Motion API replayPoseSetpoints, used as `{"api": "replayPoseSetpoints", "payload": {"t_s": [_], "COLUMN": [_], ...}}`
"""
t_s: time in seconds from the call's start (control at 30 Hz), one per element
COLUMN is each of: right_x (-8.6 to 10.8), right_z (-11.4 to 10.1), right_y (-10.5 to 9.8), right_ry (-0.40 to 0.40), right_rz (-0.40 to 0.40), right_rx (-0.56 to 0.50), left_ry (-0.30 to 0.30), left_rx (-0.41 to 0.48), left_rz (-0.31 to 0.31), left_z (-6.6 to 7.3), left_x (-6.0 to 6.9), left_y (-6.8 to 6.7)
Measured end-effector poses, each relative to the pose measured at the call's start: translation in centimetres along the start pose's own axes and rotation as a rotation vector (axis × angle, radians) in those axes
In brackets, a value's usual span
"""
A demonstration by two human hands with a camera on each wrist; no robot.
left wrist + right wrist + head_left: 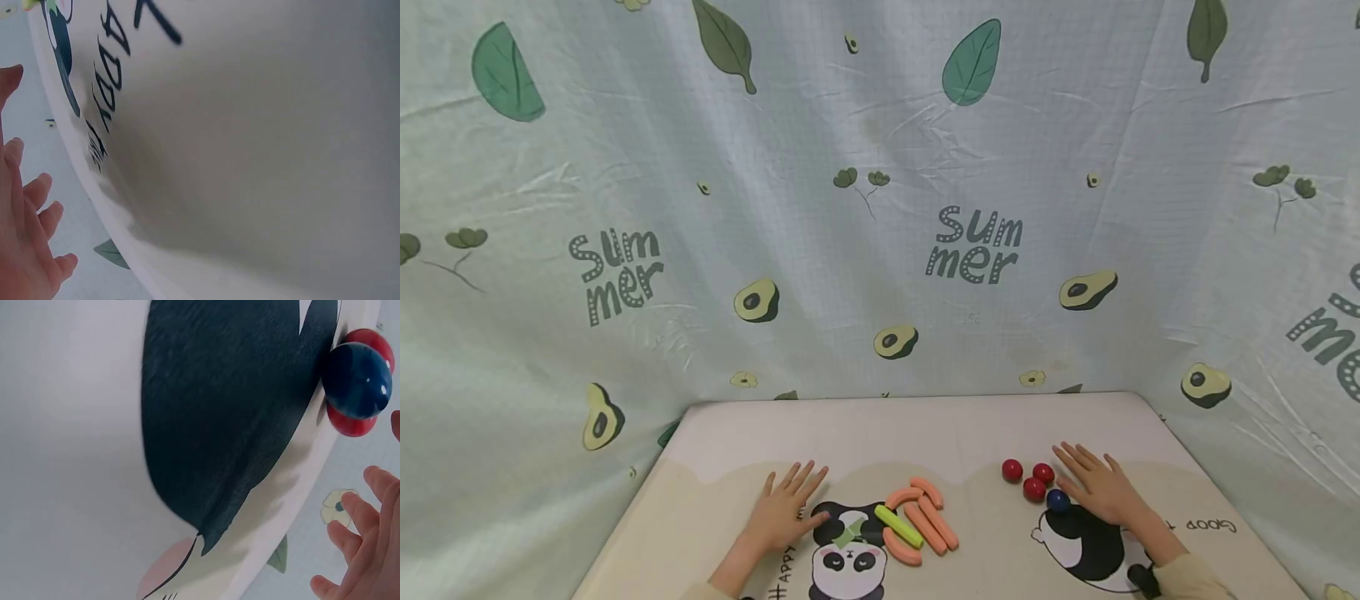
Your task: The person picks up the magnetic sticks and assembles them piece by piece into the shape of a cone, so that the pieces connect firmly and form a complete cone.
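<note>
Watching remotely, I am judging this step as a pause with both palms down and nothing being held. My left hand is spreading its fingers wide near the orange pieces, its thumb pointing toward them but staying apart. My right hand is also extending its fingers loosely, with the red balls and the blue ball sitting just beside its thumb; I am not able to tell whether skin is touching them.

A pick from either side, I am guessing, would be calling for a small sideways shift, then a thumb-and-finger pinch.

Five orange pieces are lying loosely bunched by the panda print, three curving and two running straight, all smooth and rounded like little sausages. One green stick is lying slantwise among them. Three red balls are clustering with the blue one, all shining glossily and probably rolling easily if nudged. Beneath, the surface is looking smooth and pale; behind, a creased sheet is hanging, catching a plasticky sheen.
</note>
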State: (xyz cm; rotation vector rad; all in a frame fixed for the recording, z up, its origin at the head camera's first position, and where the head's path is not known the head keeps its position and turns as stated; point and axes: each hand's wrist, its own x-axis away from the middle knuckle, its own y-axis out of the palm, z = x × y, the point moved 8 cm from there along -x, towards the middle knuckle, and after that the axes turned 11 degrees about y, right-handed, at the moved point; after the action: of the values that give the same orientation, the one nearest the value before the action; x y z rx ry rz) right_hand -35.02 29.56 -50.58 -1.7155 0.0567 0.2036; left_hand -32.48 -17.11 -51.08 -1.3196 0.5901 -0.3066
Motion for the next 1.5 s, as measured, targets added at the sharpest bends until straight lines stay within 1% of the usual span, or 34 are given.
{"api": "replayPoseSetpoints", "payload": {"t_s": [0.07, 0.2, 0.27, 0.4, 0.5, 0.67, 0.77, 0.87, 1.0, 1.17, 1.3, 1.43, 1.5], "right_x": [0.1, 0.2, 0.3, 0.5, 0.7, 1.0, 1.3, 1.4, 1.3, 1.3, 1.2, 1.3, 1.4], "right_z": [-0.2, -0.7, -1.0, -1.5, -1.8, -2.3, -2.6, -3.0, -3.6, -4.1, -4.6, -5.2, -5.6], "right_y": [-0.1, -0.4, -0.5, -0.6, -0.6, -0.4, -0.3, -0.5, -0.6, -0.4, -0.3, -0.4, -0.6], "right_ry": [-0.002, 0.000, -0.001, -0.019, -0.030, -0.043, -0.050, -0.062, -0.085, -0.100, -0.108, -0.117, -0.120], "right_rz": [0.002, 0.013, 0.018, 0.029, 0.038, 0.033, 0.033, 0.054, 0.079, 0.078, 0.087, 0.096, 0.098], "right_rx": [-0.013, -0.037, -0.048, -0.069, -0.072, -0.071, -0.067, -0.067, -0.069, -0.069, -0.076, -0.072, -0.073], "left_ry": [0.023, 0.071, 0.084, 0.103, 0.131, 0.178, 0.206, 0.238, 0.294, 0.365, 0.428, 0.505, 0.537], "left_rx": [-0.005, -0.005, -0.001, -0.007, -0.025, -0.060, -0.060, -0.058, -0.074, -0.099, -0.118, -0.129, -0.136], "left_rz": [-0.006, 0.011, 0.011, -0.039, -0.080, -0.102, -0.118, -0.127, -0.109, -0.092, -0.082, -0.069, -0.050], "left_z": [0.5, 1.6, 2.1, 2.9, 3.5, 4.3, 4.9, 5.5, 6.6, 8.2, 9.4, 10.5, 11.0], "left_x": [-0.1, -0.4, -0.6, -0.9, -1.1, -1.2, -1.3, -1.5, -1.7, -1.7, -1.8, -1.6, -1.5], "left_y": [0.1, -0.1, -0.2, 0.2, 0.6, 1.1, 1.3, 1.3, 1.0, 0.8, 0.8, 1.0, 1.0]}}
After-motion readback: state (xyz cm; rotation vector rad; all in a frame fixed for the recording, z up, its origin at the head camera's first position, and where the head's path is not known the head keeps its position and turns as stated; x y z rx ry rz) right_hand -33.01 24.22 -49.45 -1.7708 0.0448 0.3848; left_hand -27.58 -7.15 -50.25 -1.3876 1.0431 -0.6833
